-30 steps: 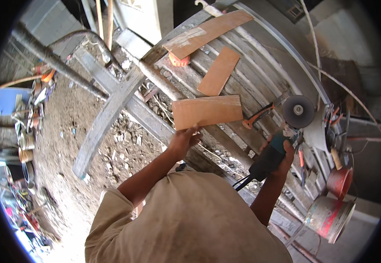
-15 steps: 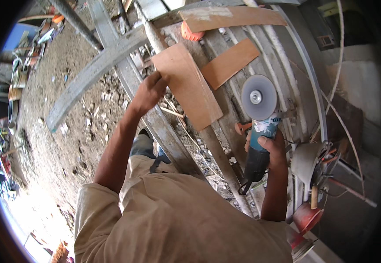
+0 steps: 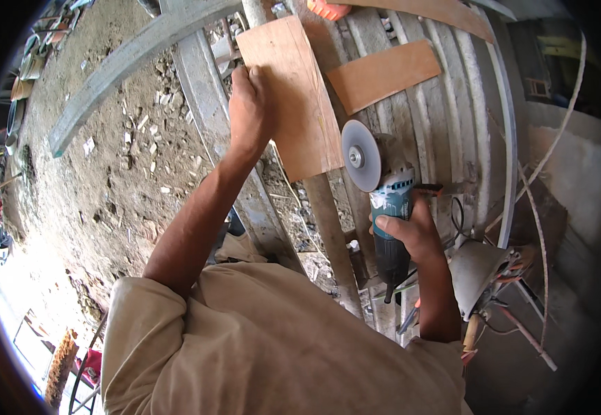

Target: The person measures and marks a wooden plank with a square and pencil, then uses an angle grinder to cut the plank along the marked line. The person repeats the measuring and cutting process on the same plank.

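My left hand [image 3: 250,111] grips the left edge of a flat brown plywood piece [image 3: 300,104], with its thumb side over the top face. The piece rests across wooden and concrete-smeared bars. My right hand [image 3: 411,225] is wrapped round the teal and black body of an angle grinder [image 3: 391,204]. Its grey disc [image 3: 361,155] stands on edge beside the plywood's lower right corner; whether they touch I cannot tell. A smaller plywood strip [image 3: 383,75] lies just beyond the grinder, on the bars.
Another long plywood strip [image 3: 445,15] and an orange object [image 3: 328,10] lie at the far side. A curved grey beam [image 3: 134,62] crosses at upper left above rubble-strewn ground. To the right are a metal hopper-like part [image 3: 476,270] and a hanging rope [image 3: 539,228].
The grinder has moved left toward the plywood and its disc has turned from facing up to edge-on. My left hand has shifted along the plywood's edge. The view has also shifted.
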### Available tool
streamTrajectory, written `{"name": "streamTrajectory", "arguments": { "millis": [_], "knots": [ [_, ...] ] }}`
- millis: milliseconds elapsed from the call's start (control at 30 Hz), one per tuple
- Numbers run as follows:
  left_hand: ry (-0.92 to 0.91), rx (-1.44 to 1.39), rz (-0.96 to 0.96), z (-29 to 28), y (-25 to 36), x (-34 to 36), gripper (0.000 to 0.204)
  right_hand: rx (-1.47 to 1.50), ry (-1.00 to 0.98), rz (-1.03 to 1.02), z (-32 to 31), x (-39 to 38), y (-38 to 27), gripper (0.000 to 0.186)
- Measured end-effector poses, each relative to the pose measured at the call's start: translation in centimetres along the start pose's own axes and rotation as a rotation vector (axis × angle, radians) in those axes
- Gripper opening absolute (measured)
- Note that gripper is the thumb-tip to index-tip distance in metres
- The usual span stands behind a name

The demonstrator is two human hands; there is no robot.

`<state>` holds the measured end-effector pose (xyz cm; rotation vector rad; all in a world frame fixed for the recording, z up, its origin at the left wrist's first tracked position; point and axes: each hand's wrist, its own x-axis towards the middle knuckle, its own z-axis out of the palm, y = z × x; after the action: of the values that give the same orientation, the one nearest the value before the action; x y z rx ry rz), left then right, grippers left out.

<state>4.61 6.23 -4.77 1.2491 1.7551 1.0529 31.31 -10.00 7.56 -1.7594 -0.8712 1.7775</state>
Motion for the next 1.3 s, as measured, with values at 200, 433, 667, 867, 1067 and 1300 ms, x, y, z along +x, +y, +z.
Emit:
{"name": "streamTrajectory", "arguments": {
  "millis": [200, 433, 667, 867, 1067, 1300],
  "knots": [
    [-0.041, -0.039, -0.018, -0.5, 1.3, 0.2, 0.055, -0.086, -0.006, 0.022, -0.1, -1.3, -0.5, 0.056],
    [-0.022, -0.147, -0.031, -0.2, 1.1, 0.3, 0.054, -0.107, 0.021, 0.02, 0.6, -1.7, 0.1, 0.053],
    [-0.018, -0.13, -0.013, -0.2, 1.1, 0.3, 0.055, -0.171, 0.004, 0.049, 0.0, -1.8, 0.5, 0.063],
    [-0.018, -0.06, -0.055, -0.2, 1.0, 0.3, 0.054, -0.152, 0.002, 0.036, 0.2, -1.8, 1.0, 0.065],
    [-0.032, -0.101, -0.019, -0.2, 0.8, 0.3, 0.056, -0.152, 0.023, 0.037, 0.3, -2.0, 1.0, 0.068],
    [-0.041, -0.074, -0.023, -0.3, 1.2, 0.2, 0.055, -0.141, 0.034, 0.04, 0.4, -2.2, 1.3, 0.069]
  ]
}}
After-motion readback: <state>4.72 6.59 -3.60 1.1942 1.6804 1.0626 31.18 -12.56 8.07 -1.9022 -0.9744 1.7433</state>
